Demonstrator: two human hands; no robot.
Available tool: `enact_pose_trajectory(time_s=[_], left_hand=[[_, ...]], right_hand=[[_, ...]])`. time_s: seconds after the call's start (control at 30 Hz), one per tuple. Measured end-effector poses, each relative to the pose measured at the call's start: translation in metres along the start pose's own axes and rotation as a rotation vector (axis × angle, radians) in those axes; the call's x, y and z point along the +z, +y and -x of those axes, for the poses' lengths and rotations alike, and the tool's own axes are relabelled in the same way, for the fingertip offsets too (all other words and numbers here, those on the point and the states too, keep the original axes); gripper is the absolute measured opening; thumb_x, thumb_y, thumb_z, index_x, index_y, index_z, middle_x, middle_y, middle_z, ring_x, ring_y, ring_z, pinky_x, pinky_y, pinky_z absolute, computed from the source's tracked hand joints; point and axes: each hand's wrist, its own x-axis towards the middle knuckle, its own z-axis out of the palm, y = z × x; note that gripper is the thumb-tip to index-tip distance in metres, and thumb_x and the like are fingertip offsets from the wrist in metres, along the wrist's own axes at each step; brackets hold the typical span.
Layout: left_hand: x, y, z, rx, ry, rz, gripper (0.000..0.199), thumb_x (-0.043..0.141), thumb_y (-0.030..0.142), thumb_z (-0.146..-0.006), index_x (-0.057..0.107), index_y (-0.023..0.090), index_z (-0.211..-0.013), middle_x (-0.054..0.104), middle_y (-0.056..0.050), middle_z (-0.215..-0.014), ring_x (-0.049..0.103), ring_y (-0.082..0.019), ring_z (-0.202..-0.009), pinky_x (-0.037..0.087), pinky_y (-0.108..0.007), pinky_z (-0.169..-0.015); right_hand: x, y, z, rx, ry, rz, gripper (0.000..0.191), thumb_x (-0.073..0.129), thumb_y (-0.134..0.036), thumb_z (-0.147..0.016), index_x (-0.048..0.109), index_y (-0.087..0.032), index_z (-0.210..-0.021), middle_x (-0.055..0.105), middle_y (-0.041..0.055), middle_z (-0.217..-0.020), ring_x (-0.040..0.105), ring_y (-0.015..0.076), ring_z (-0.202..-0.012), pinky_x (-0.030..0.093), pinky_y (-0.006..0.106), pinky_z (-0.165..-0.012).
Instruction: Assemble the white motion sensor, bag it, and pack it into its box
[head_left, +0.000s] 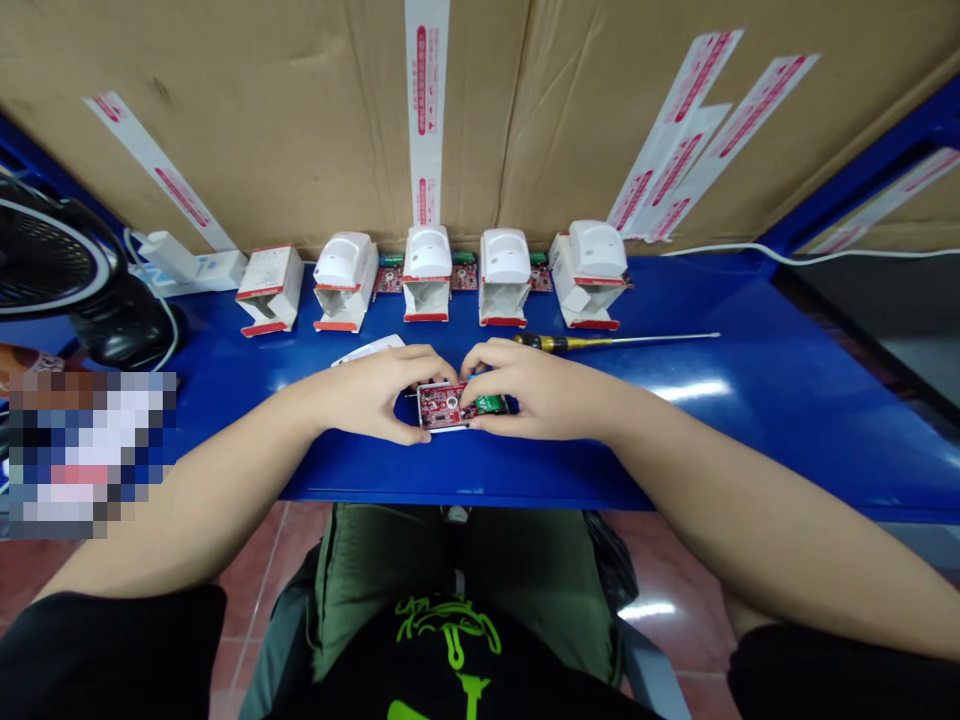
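Note:
Between my hands, near the front of the blue table, is a red circuit board (442, 407) with a white edge around part of it. My left hand (386, 390) grips the board's left side, thumb at the lower edge and fingers along the top. My right hand (517, 388) holds its right end, fingers bent over it. A green cylindrical part (489, 404) shows under the right fingers. Behind my left hand, a white cover (371, 350) lies on the table, partly hidden by that hand.
Several small open boxes (270, 285) stand along the back, most topped with white domed devices (504, 255); more red boards (465, 277) sit between them. A long screwdriver (615, 342) lies behind my right hand. At the left is a black fan (52, 260); the blue table (750, 400) ends before my lap.

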Motion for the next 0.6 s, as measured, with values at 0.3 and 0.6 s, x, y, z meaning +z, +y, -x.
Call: enact_pose_trajectory(time_s=[0.3,0.6], left_hand=[[-0.002,0.006,0.001,-0.007,-0.055,0.003,0.036,0.083,0.022,-0.092,0.079,0.026,-0.127,0.066,-0.008,-0.124,0.070,-0.025,-0.112,0.057,-0.038,-0.108],[0.001,0.004,0.000,0.035,-0.064,-0.052,0.048,0.079,0.021,-0.090,0.079,0.026,-0.138,0.065,-0.010,-0.126,0.069,-0.027,-0.115,0.059,-0.040,-0.108]], right_hand=[[-0.012,-0.003,0.007,0.105,-0.102,-0.042,0.033,0.077,-0.022,-0.095,0.081,-0.024,-0.127,0.067,0.0132,-0.143,0.068,0.0286,-0.128,0.055,0.046,-0.116],[-0.018,-0.002,0.005,0.120,-0.050,-0.007,0.030,0.088,-0.030,-0.091,0.079,-0.021,-0.118,0.080,0.0093,-0.118,0.074,0.0277,-0.109,0.059,0.042,-0.104]])
